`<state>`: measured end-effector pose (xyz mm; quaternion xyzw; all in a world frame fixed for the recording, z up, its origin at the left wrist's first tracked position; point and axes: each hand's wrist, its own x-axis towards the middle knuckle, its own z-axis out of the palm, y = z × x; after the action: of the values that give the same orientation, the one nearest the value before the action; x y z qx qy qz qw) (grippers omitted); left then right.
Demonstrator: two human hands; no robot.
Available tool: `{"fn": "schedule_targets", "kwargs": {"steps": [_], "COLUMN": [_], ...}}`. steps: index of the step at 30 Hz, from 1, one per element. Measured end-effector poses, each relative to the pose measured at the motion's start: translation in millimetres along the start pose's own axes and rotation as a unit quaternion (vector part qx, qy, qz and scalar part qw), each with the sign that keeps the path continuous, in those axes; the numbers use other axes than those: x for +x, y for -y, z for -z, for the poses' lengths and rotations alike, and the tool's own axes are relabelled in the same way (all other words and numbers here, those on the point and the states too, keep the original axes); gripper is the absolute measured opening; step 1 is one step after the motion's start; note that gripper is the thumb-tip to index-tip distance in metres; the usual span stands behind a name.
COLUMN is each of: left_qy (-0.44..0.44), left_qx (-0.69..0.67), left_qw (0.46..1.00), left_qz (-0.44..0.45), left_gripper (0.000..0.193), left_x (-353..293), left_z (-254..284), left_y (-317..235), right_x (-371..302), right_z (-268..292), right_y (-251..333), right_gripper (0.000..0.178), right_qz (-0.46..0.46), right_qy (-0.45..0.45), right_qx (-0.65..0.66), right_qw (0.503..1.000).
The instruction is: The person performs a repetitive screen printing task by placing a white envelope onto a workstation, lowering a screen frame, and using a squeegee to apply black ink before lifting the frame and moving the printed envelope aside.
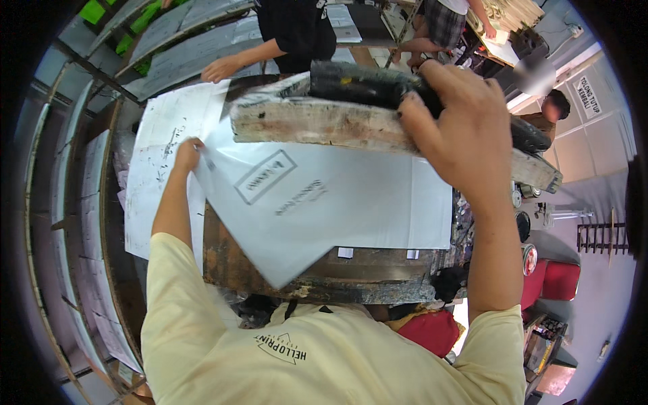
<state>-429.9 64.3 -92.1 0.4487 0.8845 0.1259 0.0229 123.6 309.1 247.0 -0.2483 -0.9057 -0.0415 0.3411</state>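
Note:
My left hand (188, 155) is closed on the left edge of a white printed sheet (297, 236), which bears a boxed dark print and a smaller one, slightly blurred. One corner of this sheet hangs at an angle over the worktable (233, 246). With my right hand (469, 128) I grip a paint-stained wooden frame (324, 123), tilted up above the sheet. My thumb presses its near side, and my fingers reach over a black bar (364, 84) lying along it. What lies behind the raised frame is mostly hidden.
White paper (152, 202) with dark marks lies at the left of the table. Drying racks (94, 223) stand farther left. Across the table, a co-worker in black (297, 34) reaches toward the paper. Cans (528, 258) and a red chair (559, 280) are at the right.

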Motion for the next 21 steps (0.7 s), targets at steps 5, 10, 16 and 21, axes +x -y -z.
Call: {"fn": "schedule_targets", "kwargs": {"steps": [5, 10, 16, 21], "left_qy": [0.074, 0.226, 0.121, 0.029], "left_qx": [-0.105, -0.086, -0.19, -0.702], "left_qw": [0.988, 0.878, 0.918, 0.712], "left_qz": [-0.091, -0.412, -0.327, 0.001], "left_gripper": [0.059, 0.091, 0.092, 0.043], "left_x": [-41, -242, -256, -181], "left_z": [-72, -112, -86, 65], "left_y": [-218, -428, -426, -339], "right_x": [20, 33, 6, -66], "right_z": [5, 16, 6, -19], "right_y": [-11, 4, -1, 13], "right_gripper": [0.037, 0.039, 0.045, 0.052], "right_qz": [-0.009, -0.048, -0.067, -0.012], "right_qy": [0.06, 0.072, 0.028, -0.001], "right_qx": [0.008, 0.06, 0.002, -0.095], "right_qw": [0.998, 0.994, 0.997, 0.995]}}
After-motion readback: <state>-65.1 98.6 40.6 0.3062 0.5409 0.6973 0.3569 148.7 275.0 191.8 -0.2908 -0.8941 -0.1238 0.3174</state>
